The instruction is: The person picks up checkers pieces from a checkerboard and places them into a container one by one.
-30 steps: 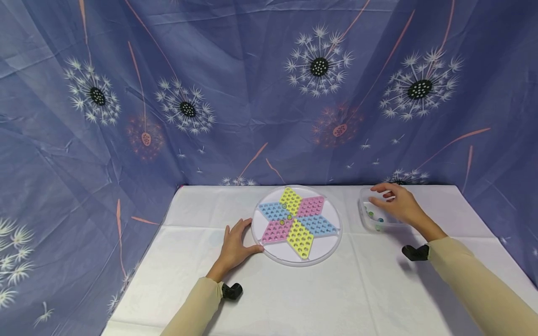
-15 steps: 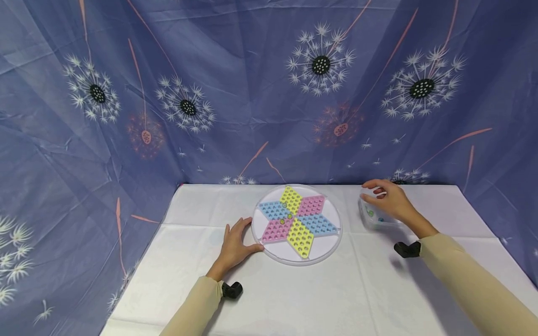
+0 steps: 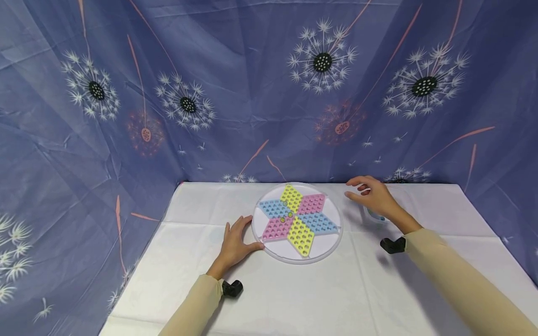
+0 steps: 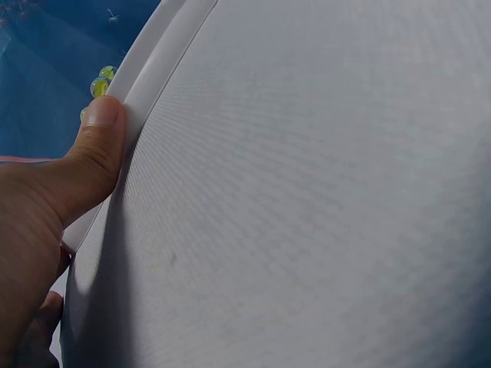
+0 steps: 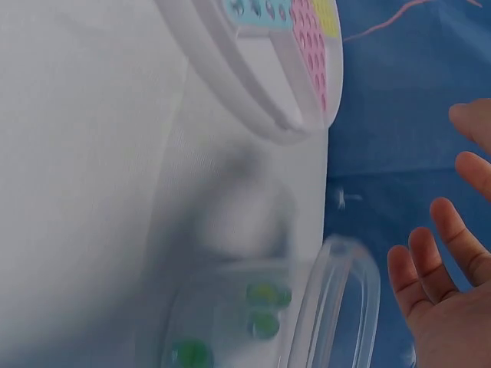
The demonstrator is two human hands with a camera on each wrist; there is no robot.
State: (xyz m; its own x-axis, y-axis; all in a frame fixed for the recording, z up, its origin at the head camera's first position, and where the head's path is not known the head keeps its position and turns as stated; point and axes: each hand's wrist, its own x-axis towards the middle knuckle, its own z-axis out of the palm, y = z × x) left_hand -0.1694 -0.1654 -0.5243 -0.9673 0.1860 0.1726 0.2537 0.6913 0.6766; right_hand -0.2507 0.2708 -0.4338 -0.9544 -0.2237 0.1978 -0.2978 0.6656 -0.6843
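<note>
A round white Chinese checkers board with a pink, yellow and blue star lies on the table. Three glass marbles sit near its centre. My left hand rests at the board's left side, thumb and fingers spread along the rim; the left wrist view has the thumb against the rim. My right hand is raised right of the board, thumb and index apart, no marble visible between them. Below and behind it is a clear plastic box with green marbles, mostly hidden in the head view.
A white cloth covers the table. Behind it hangs a blue curtain with dandelion prints, meeting the table's back edge close behind the board and box. A black wrist camera juts out below the right wrist.
My right hand has moved left, from over the clear box toward the board. The left hand has stayed at the rim, and the marbles on the board have kept their places.
</note>
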